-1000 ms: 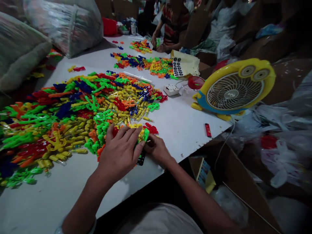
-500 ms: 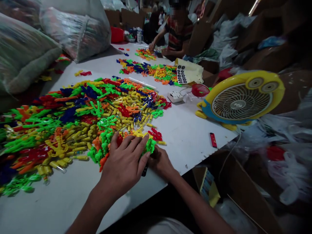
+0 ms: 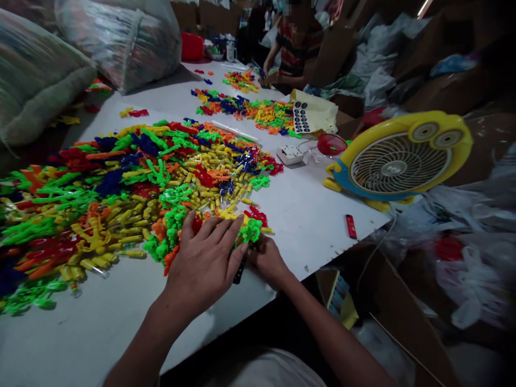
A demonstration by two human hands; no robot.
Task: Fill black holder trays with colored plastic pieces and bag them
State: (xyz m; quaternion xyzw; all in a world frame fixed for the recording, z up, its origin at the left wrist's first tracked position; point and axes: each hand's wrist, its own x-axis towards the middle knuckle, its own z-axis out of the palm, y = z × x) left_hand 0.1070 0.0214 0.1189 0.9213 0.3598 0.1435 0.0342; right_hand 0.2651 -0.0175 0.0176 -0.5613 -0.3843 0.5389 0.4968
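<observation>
My left hand [image 3: 205,258] lies palm down with its fingers spread, over the near edge of a pile of small plastic toys [image 3: 173,199] in green, yellow, red, orange and blue. Just to its right, my right hand [image 3: 266,260] is curled beside a bright green toy [image 3: 250,231]; its fingers are dark and partly hidden, and what they pinch is too small to make out. A black object [image 3: 239,270] shows between the two hands. Yellow capsule-like pieces [image 3: 133,220] lie among the toys.
A yellow and blue fan [image 3: 397,161] stands at the table's right edge, near a red lighter [image 3: 350,226] and a white socket box [image 3: 289,155]. Large filled bags [image 3: 121,43] rest at the left. Across the white table [image 3: 298,215], a person [image 3: 298,45] handles smaller toy piles.
The view has shifted slightly. Both hands stay almost in place near the green toy. The other person's hand has drawn back from the far pile towards the body.
</observation>
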